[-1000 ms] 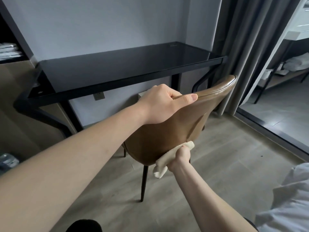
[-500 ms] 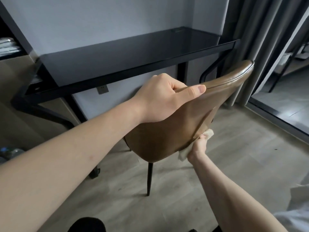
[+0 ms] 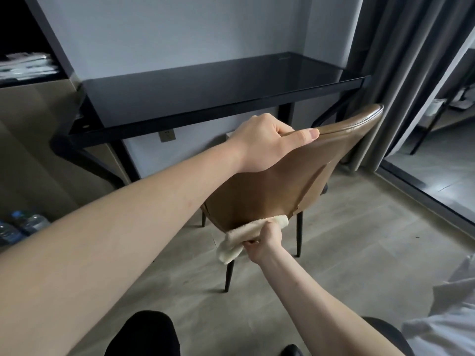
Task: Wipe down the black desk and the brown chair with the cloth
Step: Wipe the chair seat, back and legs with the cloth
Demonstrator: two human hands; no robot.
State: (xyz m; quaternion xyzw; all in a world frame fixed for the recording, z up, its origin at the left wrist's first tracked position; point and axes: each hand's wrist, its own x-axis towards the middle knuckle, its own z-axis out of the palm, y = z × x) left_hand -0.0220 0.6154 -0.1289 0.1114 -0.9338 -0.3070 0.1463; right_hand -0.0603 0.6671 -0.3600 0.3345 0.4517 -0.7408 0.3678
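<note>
The brown chair [image 3: 277,186] stands with its back toward me, in front of the black desk [image 3: 218,86]. My left hand [image 3: 267,142] grips the top edge of the chair back, thumb lying along the rim. Low on the chair back, my right hand [image 3: 264,240] holds a cream cloth [image 3: 239,240] bunched against the lower edge of the leather. One end of the cloth hangs out to the left of my fist.
Grey curtains [image 3: 401,73] hang right of the desk, beside a dark floor track [image 3: 424,191]. A shelf with folded items [image 3: 25,65] is at the upper left. Water bottles [image 3: 23,224] lie on the floor at left. White fabric [image 3: 452,317] shows at bottom right.
My right hand has slid the cloth from the right side of the chair back down and left to its lower edge. My left hand keeps its grip on the top rim.
</note>
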